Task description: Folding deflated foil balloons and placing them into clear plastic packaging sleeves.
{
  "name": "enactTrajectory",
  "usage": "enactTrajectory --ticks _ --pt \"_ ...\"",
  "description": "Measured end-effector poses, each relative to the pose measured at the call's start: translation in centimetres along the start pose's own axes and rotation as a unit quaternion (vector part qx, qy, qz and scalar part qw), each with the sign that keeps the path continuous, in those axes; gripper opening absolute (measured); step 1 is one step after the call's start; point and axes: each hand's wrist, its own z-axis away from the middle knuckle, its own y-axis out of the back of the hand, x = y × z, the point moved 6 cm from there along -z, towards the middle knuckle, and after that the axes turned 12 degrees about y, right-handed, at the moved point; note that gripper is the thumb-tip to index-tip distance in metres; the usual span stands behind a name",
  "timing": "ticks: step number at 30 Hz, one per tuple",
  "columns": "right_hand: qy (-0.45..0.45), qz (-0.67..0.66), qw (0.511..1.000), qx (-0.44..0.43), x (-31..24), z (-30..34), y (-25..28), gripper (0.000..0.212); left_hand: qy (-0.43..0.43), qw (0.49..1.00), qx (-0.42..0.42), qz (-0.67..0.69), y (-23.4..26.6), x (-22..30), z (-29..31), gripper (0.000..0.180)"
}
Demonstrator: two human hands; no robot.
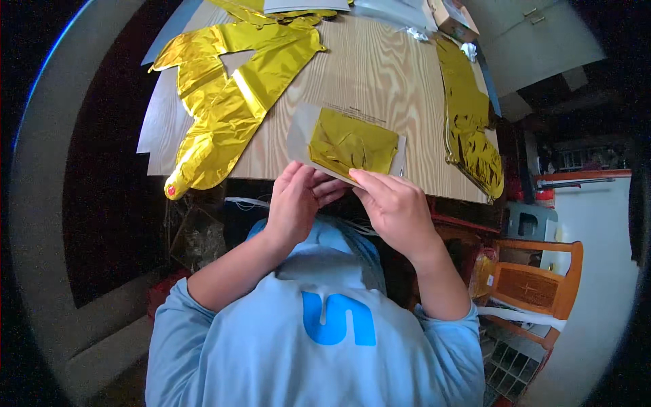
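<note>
A clear plastic bag (298, 132) with a folded gold foil balloon (356, 142) inside lies slightly tilted at the near edge of the table. My right hand (397, 210) pinches the bag's near edge, its thumb on top and the other fingers mostly hidden below. At the bag's near left corner is my left hand (293, 203), closed around the edge with its fingers curled underneath. To the left, a large flat gold foil balloon (237, 102) is spread out, one end hanging over the table's near edge.
Another long gold foil piece (468, 115) lies along the right of the wood-grain table (366, 68). At the far side are clear plastic bags (393, 13), a small cardboard box (453, 20) and crumpled white scraps (468, 51). A wooden chair (573, 281) stands at the right.
</note>
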Motion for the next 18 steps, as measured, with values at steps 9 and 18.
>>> enactTrajectory --ticks 9,18 --pt "-0.018 -0.043 0.999 -0.022 0.2 -0.3 0.3 0.026 0.000 0.999 0.018 0.037 -0.7 0.4 -0.1 0.040" --pt "0.053 0.031 0.997 -0.038 -1.0 0.3 0.0 0.030 0.041 0.995 0.083 -0.023 -1.5 -0.4 0.6 0.027"
